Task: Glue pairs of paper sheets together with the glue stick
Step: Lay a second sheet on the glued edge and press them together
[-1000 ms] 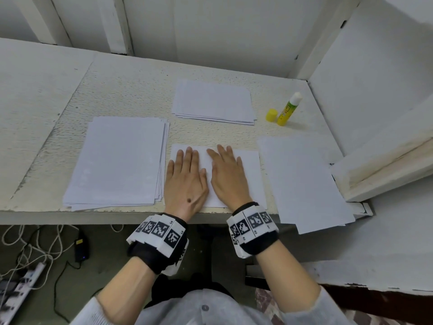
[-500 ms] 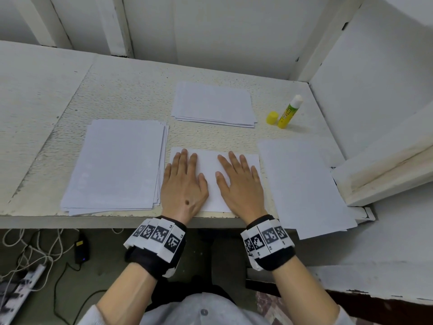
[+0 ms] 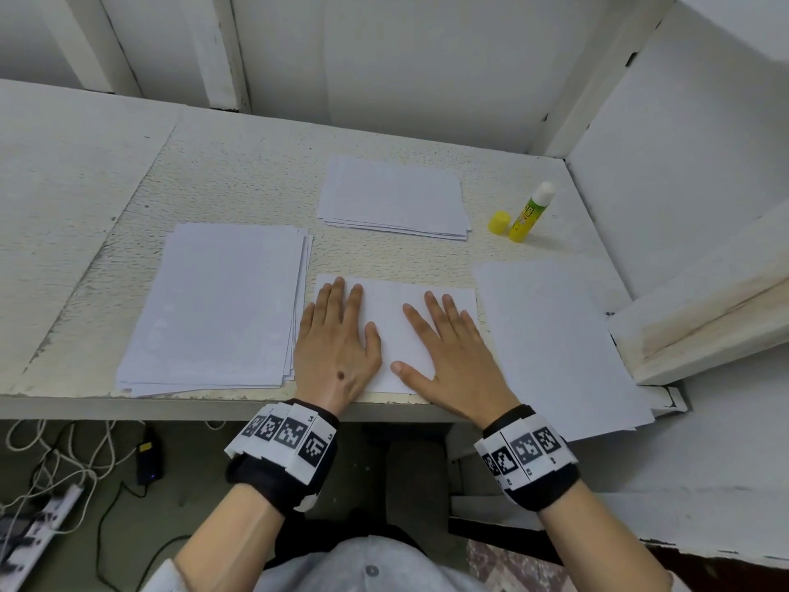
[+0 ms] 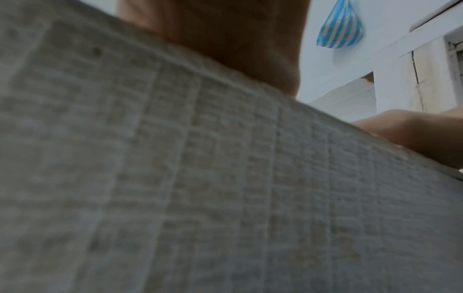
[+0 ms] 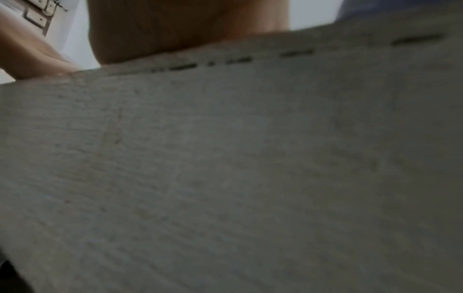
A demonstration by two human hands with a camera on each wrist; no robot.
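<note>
- Since a second before, our right hand (image 3: 459, 356) had slid rightward across the middle sheet (image 3: 395, 335), away from our left hand (image 3: 337, 348), which stayed put.
- Both grips lay flat on that sheet, fingers straight and spread, clamped on nothing.
- We counted three other paper lots on the bench (image 3: 239, 173): a left stack (image 3: 217, 305), a far stack (image 3: 395, 196), a right sheet (image 3: 559, 343).
- One glue stick (image 3: 531, 211) stood uncapped at the far right, its one yellow cap (image 3: 498, 221) just beside it.
</note>
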